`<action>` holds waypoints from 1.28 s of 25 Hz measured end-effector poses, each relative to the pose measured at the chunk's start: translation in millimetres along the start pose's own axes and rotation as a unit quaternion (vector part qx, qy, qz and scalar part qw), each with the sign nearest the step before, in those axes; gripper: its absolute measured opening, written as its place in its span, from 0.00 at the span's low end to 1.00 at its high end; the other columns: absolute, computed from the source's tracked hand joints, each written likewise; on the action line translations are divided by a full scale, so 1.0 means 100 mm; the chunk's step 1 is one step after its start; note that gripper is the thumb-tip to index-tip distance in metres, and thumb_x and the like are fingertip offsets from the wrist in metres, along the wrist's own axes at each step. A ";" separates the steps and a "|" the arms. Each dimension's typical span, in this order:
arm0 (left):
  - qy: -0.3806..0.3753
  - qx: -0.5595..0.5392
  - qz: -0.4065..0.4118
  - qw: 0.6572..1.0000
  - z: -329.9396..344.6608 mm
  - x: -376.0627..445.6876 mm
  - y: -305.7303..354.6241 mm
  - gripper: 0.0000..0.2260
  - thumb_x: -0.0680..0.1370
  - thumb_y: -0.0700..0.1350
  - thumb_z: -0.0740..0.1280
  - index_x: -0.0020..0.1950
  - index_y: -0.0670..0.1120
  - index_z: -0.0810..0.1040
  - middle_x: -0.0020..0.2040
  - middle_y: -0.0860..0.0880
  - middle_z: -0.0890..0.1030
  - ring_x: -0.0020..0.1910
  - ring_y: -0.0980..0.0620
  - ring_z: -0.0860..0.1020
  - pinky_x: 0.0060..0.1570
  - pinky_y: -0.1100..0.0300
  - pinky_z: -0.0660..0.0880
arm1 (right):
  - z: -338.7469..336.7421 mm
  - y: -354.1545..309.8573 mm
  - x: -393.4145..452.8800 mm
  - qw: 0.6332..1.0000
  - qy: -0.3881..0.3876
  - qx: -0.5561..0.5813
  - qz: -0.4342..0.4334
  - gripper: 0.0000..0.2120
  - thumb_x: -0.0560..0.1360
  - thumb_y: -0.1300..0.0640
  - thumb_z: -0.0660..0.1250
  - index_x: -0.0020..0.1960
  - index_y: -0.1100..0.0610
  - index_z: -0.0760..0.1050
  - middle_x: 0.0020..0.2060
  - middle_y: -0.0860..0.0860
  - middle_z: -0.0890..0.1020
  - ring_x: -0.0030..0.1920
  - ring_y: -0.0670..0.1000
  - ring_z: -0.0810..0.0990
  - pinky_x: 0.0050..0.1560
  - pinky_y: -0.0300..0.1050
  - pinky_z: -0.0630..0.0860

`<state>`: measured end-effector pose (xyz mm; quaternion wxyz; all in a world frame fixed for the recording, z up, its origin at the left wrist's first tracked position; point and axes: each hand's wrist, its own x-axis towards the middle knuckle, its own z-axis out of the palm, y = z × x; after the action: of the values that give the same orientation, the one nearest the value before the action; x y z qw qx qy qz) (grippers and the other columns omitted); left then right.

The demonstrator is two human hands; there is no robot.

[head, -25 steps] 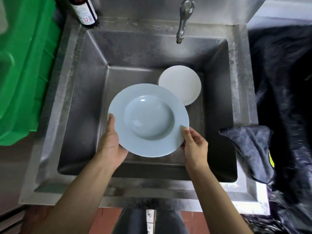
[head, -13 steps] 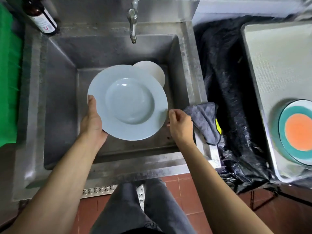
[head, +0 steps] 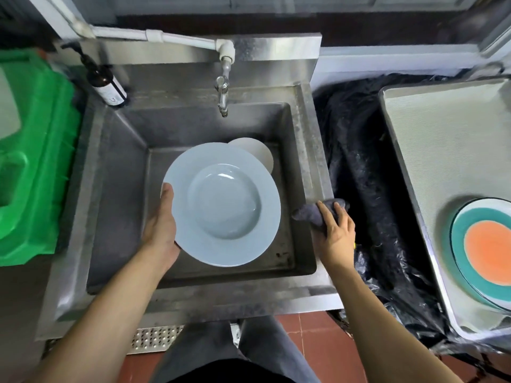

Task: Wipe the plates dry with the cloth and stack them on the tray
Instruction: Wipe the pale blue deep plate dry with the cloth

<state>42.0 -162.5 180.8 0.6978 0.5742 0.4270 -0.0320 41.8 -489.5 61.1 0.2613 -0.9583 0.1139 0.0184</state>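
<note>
My left hand grips the left rim of a pale blue deep plate and holds it above the steel sink. Behind it a small white plate lies on the sink floor, partly hidden. My right hand rests on the dark grey cloth at the sink's right rim, fingers curling over it. To the right, the grey tray carries a plate with a teal ring and orange centre, cut off by the frame edge.
A tap hangs over the back of the sink. A brown pump bottle stands at the back left corner. A green plastic crate sits on the left. Black plastic sheeting fills the gap between sink and tray.
My right hand has let go of the blue plate's rim and moved right onto the cloth. My left hand alone holds the plate. The view has swung right, showing the tray.
</note>
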 end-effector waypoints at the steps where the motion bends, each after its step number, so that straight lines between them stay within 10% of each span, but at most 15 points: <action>1: -0.005 0.003 0.003 1.000 0.00 -0.04 0.02 0.15 0.76 0.69 0.63 0.49 0.62 0.82 0.47 0.62 0.86 0.44 0.59 0.85 0.41 0.57 0.80 | -0.04 -0.04 0.01 0.999 0.023 0.035 0.009 0.24 0.80 0.54 0.67 0.76 0.52 0.73 0.73 0.63 0.72 0.69 0.68 0.71 0.69 0.62 0.70; 10: -0.062 -0.014 0.006 0.998 -0.02 -0.34 0.31 0.17 0.75 0.69 0.65 0.50 0.58 0.80 0.42 0.63 0.86 0.40 0.62 0.84 0.31 0.63 0.80 | -0.52 -1.58 0.06 0.943 0.106 0.289 -0.125 0.26 0.79 0.60 0.66 0.75 0.45 0.69 0.68 0.41 0.78 0.68 0.44 0.77 0.69 0.40 0.72; 15: -0.075 -0.010 0.054 0.996 -0.10 -0.45 0.52 0.17 0.77 0.67 0.65 0.52 0.55 0.81 0.45 0.60 0.87 0.42 0.61 0.85 0.31 0.66 0.78 | -0.27 -2.08 -0.17 0.949 0.051 0.210 -0.230 0.24 0.82 0.64 0.66 0.77 0.60 0.69 0.77 0.54 0.71 0.79 0.52 0.66 0.79 0.53 0.63; 23: -0.041 0.003 0.104 0.994 -0.30 -0.40 0.77 0.18 0.79 0.64 0.63 0.40 0.54 0.84 0.36 0.54 0.86 0.35 0.55 0.85 0.28 0.63 0.78 | -0.23 -2.40 -0.59 0.871 -0.141 0.307 -0.357 0.20 0.85 0.57 0.60 0.77 0.47 0.68 0.73 0.42 0.74 0.75 0.46 0.71 0.74 0.47 0.69; 27: -0.076 0.008 0.137 0.988 -0.37 -0.45 0.73 0.14 0.80 0.64 0.61 0.38 0.69 0.83 0.37 0.63 0.85 0.35 0.62 0.84 0.28 0.67 0.77 | -0.24 -2.33 -0.49 0.939 0.000 0.217 -0.268 0.20 0.84 0.58 0.64 0.75 0.53 0.72 0.73 0.45 0.75 0.76 0.48 0.70 0.76 0.44 0.66; 30: -0.109 0.031 0.162 0.980 -0.34 -0.52 0.78 0.14 0.81 0.64 0.59 0.38 0.76 0.79 0.38 0.67 0.84 0.38 0.67 0.83 0.31 0.71 0.76 | -0.32 -2.70 -0.48 0.918 -0.020 0.347 -0.191 0.19 0.85 0.58 0.62 0.74 0.46 0.68 0.71 0.30 0.71 0.74 0.36 0.68 0.74 0.31 0.61; 32: -0.101 0.029 0.163 0.981 -0.31 -0.49 0.84 0.16 0.82 0.61 0.59 0.39 0.72 0.82 0.38 0.64 0.85 0.39 0.64 0.84 0.34 0.66 0.79 | -0.36 -2.87 -0.55 0.891 -0.054 0.401 -0.205 0.19 0.85 0.56 0.61 0.76 0.52 0.69 0.73 0.40 0.74 0.75 0.41 0.69 0.76 0.40 0.64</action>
<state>38.6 -130.1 277.5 0.7160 0.6502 0.2538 0.0117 53.2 -256.3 240.1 0.6268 -0.7720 -0.1015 -0.0306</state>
